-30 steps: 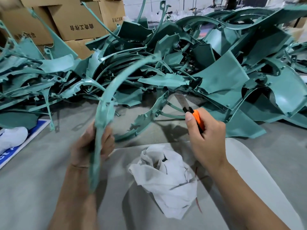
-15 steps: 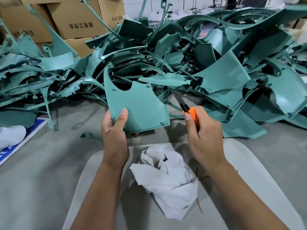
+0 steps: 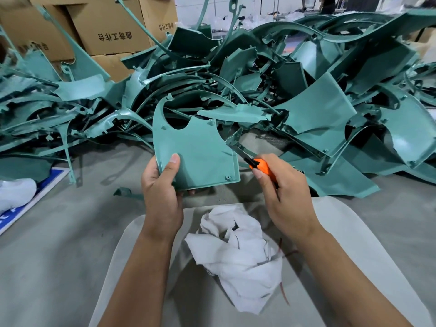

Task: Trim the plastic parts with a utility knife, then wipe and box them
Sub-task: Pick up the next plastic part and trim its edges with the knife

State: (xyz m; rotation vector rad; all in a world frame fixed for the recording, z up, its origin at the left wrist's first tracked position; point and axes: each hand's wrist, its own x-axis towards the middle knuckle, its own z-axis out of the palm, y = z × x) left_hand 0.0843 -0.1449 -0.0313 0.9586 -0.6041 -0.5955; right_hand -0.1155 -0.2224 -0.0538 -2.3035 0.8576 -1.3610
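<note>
Head view shows my left hand (image 3: 162, 192) gripping the lower left corner of a green plastic part (image 3: 195, 152), thumb pressed on its face, holding it upright above the floor. My right hand (image 3: 283, 194) is curled around an orange knife (image 3: 258, 165), its blade touching the part's right edge. Below my hands, a crumpled white cloth (image 3: 238, 256) lies on a pale board (image 3: 354, 244).

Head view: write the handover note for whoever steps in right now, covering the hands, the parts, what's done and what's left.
Left hand grips the green panel by its lower left corner, held upright.
Right hand grips the orange utility knife, blade at the panel's right edge.
White rag lies on the lap, untouched.
Untrimmed pile ahead; cardboard boxes behind.
Trimming under way; wiping and boxing remain.
</note>
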